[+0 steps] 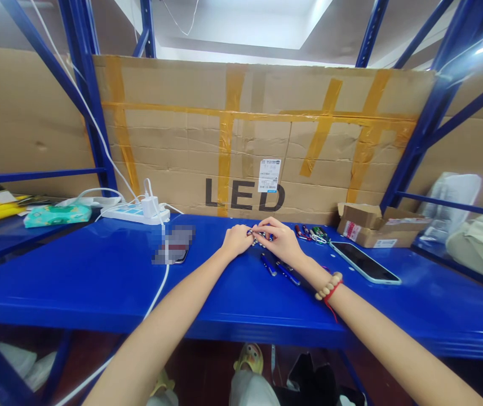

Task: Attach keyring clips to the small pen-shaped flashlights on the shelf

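My left hand (238,241) is closed over the table, its fingertips pinching a small dark-blue and silver piece (249,232) too tiny to name. From the right, my right hand (282,241) meets it, thumb and fingers pinched at that same piece. Small shiny silver parts (256,242) lie under and between the fingers, partly hidden. Two slim blue tube-shaped pieces with silver ends, a shorter one (268,264) and a longer one (287,273), rest on the blue table (224,293) just below my right hand.
Red, dark and green small items with metal clips (318,234) lie right of my hands. Beyond them are a phone (366,263) and an open cardboard box (376,228). On the left are a blurred-out phone (177,245), a power strip (133,212) and a hanging white cable (165,276).
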Demonstrator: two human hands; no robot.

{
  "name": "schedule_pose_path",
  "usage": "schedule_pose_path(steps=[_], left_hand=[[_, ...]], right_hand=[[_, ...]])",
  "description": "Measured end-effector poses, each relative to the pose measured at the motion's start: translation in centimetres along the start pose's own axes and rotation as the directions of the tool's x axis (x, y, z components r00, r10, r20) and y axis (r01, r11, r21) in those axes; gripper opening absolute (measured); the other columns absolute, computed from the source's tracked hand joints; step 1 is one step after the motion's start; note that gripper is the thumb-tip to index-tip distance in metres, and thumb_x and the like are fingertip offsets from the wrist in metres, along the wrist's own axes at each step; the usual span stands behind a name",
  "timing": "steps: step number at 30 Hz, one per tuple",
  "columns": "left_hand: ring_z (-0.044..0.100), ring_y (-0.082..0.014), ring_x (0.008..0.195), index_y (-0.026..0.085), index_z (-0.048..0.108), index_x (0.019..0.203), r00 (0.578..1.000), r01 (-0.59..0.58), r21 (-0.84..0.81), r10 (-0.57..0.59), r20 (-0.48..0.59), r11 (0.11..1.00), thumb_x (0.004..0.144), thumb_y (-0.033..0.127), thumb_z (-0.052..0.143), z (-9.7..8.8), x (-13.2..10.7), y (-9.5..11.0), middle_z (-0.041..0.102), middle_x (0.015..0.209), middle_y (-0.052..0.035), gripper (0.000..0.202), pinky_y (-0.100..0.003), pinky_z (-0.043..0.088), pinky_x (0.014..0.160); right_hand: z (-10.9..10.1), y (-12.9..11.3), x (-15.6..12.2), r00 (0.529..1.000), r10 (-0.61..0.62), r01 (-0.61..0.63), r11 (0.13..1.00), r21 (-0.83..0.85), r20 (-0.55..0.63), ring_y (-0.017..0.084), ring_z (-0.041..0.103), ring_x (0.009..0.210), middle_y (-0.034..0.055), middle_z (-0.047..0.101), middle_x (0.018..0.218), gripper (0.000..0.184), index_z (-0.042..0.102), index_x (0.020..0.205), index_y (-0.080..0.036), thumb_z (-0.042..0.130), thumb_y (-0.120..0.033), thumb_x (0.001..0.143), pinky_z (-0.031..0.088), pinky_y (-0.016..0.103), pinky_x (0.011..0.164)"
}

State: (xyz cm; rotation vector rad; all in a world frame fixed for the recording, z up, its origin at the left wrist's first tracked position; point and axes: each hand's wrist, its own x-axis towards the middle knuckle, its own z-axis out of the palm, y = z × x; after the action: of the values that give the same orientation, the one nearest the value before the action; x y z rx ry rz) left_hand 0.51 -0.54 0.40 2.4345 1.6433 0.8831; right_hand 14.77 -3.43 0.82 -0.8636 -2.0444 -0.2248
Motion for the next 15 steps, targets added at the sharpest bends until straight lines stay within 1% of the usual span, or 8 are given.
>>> schedule_pose_path(steps=[3,6,8,11,13,15], left_hand=[[0.060,-0.0213,0.085,0.022,0.067,0.077,1.000,0.009,0.002,-0.009,0.006,1.000,0.082,0.033,0.036,-0.01,0.02,0.05,0.068,0.083,-0.0066,0.034,-0.026,0.041,0.068],[0.060,-0.0223,0.085,0.023,0.068,0.079,1.000,0.003,-0.004,-0.003,0.000,1.000,0.081,0.031,0.037,0.03,0.05,-0.03,0.068,0.085,-0.0068,0.032,-0.027,0.041,0.068],[0.061,-0.0224,0.084,0.024,0.068,0.081,1.000,-0.016,-0.002,0.016,0.002,1.000,0.079,0.028,0.039,0.05,0.06,-0.12,0.068,0.084,-0.0060,0.029,-0.027,0.040,0.067],[0.061,-0.0216,0.083,0.025,0.068,0.078,0.999,-0.032,0.008,0.032,0.012,0.999,0.075,0.025,0.042,0.11,0.06,-0.23,0.068,0.082,-0.0047,0.026,-0.026,0.040,0.066],[0.061,-0.0216,0.082,0.023,0.067,0.075,1.000,-0.021,0.018,0.021,0.010,1.000,0.075,0.026,0.042,0.19,0.12,-0.28,0.068,0.082,-0.0052,0.025,-0.026,0.039,0.065],[0.061,-0.0220,0.081,0.022,0.066,0.073,1.000,0.021,0.017,-0.021,-0.023,1.000,0.077,0.031,0.040,0.31,0.24,-0.37,0.068,0.082,-0.0065,0.028,-0.027,0.039,0.064]], right_hand=[[-0.14,-0.15,0.06,1.000,-0.009,0.009,1.000,-0.027,0.008,0.007,0.049,0.052,0.0032,0.062,0.089,0.019,0.069,0.084,-0.024,0.052,-0.031,0.080,0.041,0.021,0.050],[-0.22,-0.27,0.05,0.999,-0.014,0.016,0.999,-0.046,0.040,0.007,0.052,0.054,0.0028,0.062,0.090,0.019,0.069,0.084,-0.024,0.051,-0.029,0.080,0.042,0.020,0.052],[-0.15,-0.29,0.01,0.997,-0.010,0.012,0.999,-0.037,0.072,0.007,0.052,0.056,0.0029,0.061,0.092,0.019,0.067,0.086,-0.024,0.050,-0.028,0.080,0.043,0.021,0.054],[0.01,-0.34,-0.06,0.993,0.011,-0.010,1.000,-0.011,0.117,0.007,0.052,0.056,0.0032,0.059,0.096,0.018,0.065,0.089,-0.022,0.050,-0.028,0.080,0.044,0.022,0.057],[0.01,-0.42,-0.07,0.990,0.025,-0.024,1.000,-0.004,0.136,0.007,0.052,0.057,0.0032,0.058,0.097,0.017,0.063,0.090,-0.022,0.051,-0.028,0.079,0.044,0.022,0.057],[-0.16,-0.50,-0.01,0.989,0.047,-0.047,0.999,-0.006,0.137,0.008,0.053,0.059,0.0028,0.058,0.097,0.020,0.061,0.095,-0.023,0.051,-0.028,0.079,0.043,0.022,0.057]])
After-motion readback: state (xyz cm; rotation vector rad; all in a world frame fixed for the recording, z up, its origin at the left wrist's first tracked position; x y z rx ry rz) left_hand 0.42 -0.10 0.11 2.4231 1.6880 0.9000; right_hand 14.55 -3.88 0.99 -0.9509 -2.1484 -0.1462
